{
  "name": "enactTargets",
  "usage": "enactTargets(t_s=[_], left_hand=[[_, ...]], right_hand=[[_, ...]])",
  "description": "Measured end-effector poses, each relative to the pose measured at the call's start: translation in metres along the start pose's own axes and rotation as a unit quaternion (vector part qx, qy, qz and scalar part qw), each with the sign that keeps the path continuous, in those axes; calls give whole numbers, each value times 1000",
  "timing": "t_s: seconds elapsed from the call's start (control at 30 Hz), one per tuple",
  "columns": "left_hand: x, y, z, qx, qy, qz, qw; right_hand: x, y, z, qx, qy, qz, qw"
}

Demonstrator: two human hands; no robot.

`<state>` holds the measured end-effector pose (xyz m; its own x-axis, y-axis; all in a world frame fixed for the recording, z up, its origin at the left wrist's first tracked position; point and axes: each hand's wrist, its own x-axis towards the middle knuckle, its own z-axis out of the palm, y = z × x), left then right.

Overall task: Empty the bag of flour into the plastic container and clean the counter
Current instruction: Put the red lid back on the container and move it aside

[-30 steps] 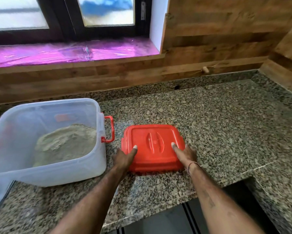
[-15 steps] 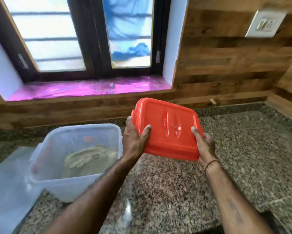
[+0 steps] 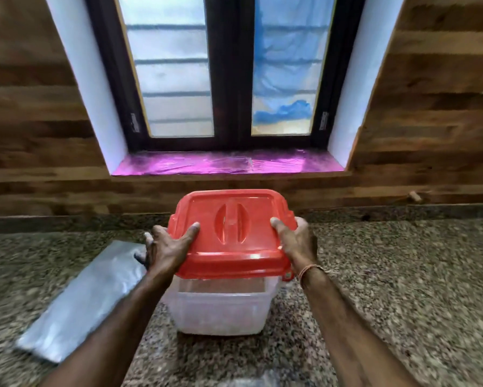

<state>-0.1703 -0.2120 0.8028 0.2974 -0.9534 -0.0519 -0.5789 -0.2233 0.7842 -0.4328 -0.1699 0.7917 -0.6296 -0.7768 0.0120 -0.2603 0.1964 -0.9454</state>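
Both hands grip the red lid (image 3: 230, 236) by its sides, the left hand (image 3: 166, 251) with its thumb laid on top and its fingers (image 3: 148, 241) spread down the edge, the right hand (image 3: 297, 241) curled round the opposite edge, so the lid sits between the two thumbs on the plastic container (image 3: 220, 308) directly beneath them. I judge the pouring done and the closing nearly so, though I cannot tell whether the lid has snapped home. The flat, empty-looking bag (image 3: 78, 305) lies on the counter (image 3: 402, 289) just beyond the left fingers, so tidying remains.
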Motion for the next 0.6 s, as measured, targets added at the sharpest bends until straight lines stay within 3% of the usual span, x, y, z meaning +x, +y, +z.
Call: enactTargets(t_s=[0.17, 0.33, 0.6], left_hand=[[7, -21, -19, -41, -58, -5, 997], [19, -32, -22, -51, -76, 38, 995], [14, -52, -18, -39, -82, 20, 996]], right_hand=[[-19, 6, 26, -23, -34, 53, 998], [-32, 10, 29, -106, -9, 48, 993], [-45, 19, 22, -82, -34, 75, 993]])
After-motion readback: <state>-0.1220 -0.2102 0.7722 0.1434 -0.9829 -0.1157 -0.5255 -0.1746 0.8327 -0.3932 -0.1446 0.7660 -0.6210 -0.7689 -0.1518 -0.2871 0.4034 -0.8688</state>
